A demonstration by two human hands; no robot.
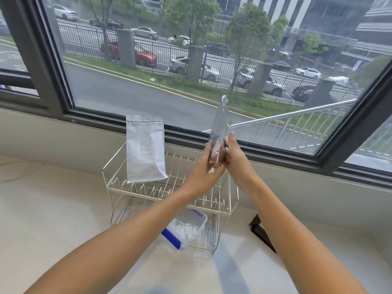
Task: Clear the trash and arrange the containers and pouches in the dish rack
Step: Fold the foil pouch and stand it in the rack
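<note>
Holding item one, a silvery foil pouch, upright and edge-on between both palms above the right half of the dish rack. Left hand pressed flat against the pouch's left face, fingers wrapped round its lower end; right hand pressed against the opposite face, thumb pointing up along the foil. The pouch top rises well above both hands, against the window.

Step in hand, as judged: seating this pouch in the upper tier. To do it well, keep it vertical and thin-edge-forward, lower it straight down from the hands so the bottom edge drops between two tines, and let go only once the wires bear it. Foil is slippery and limp, so a low two-sided hold suits it.

Item two: white pouch, left of the left hand, standing upright at the rack's back left corner, top strip closed, label facing forward. Contents not visible.

Item three: clear plastic container, blue clips, below the left forearm on the lower tier, tilted. Appears empty, though glare makes this uncertain.

Rack stands on a pale counter.
</note>
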